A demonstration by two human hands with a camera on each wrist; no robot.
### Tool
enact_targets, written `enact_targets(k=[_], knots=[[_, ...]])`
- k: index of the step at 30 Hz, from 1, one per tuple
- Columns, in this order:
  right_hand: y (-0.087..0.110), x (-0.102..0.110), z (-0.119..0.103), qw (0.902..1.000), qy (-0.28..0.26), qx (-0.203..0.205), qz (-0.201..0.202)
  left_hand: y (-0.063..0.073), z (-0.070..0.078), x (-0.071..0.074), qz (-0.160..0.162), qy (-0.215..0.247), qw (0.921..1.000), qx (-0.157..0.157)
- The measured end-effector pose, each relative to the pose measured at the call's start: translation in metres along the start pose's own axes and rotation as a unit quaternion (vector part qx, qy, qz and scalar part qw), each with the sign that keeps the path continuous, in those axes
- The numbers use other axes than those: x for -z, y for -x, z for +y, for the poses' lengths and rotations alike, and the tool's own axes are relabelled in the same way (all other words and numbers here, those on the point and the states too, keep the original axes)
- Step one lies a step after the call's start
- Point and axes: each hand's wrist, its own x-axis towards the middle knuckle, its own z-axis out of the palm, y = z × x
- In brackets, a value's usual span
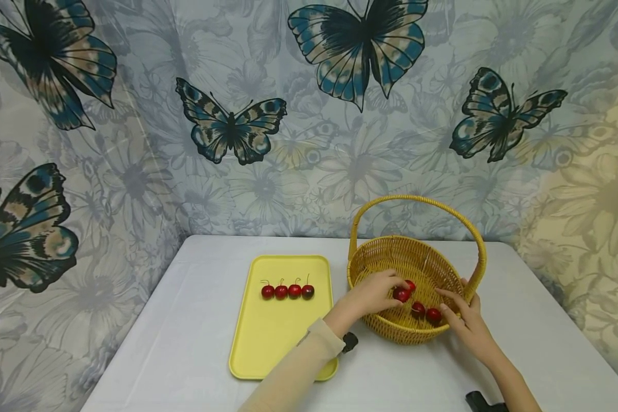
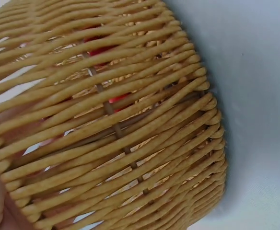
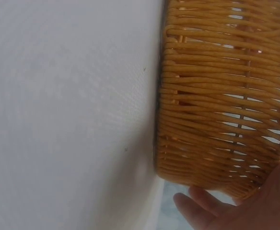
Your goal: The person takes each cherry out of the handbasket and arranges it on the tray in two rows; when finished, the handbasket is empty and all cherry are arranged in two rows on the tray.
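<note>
A woven yellow-brown basket (image 1: 391, 332) with a tall arched handle stands on the table's right half, several dark red cherries inside. My left hand (image 1: 376, 293) reaches over the near left rim, thumb and fingertips around a cherry (image 1: 401, 294). Just behind that one lies another cherry (image 1: 411, 284); two more, one of them a cherry (image 1: 434, 316) near the right side, rest on the basket floor. At the right rim, below the handle's foot, my right hand (image 1: 468, 323) grips the basket, some fingers outside the wall. Weave hides most of the left fingers in the left wrist view.
Left of the basket lies a yellow tray (image 1: 257, 343), with several stemmed cherries (image 1: 288, 292) in a row toward its far end. My left forearm crosses the tray's near right corner. Behind the white table (image 1: 185, 320) hangs a butterfly-patterned cloth (image 1: 340, 189).
</note>
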Motion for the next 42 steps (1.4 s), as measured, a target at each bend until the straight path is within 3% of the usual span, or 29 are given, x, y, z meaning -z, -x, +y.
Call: enact_targets(k=[9,19,30,42], knots=[[0.001,0.001,0.0,1.0,-0.002,0.0,0.0,0.016,0.002,0.004,0.035,0.02,0.9991,0.009],[0.001,0.001,-0.001,1.0,-0.001,0.0,0.001,0.038,0.005,0.012,0.111,0.055,0.9923,-0.007],[0.0,0.001,-0.001,1.0,-0.002,0.0,-0.005,0.063,-0.003,0.015,0.11,0.095,0.9891,0.025],[-0.001,0.001,-0.002,1.0,-0.001,0.002,0.003,0.089,-0.02,0.022,0.131,0.103,0.9851,0.043]])
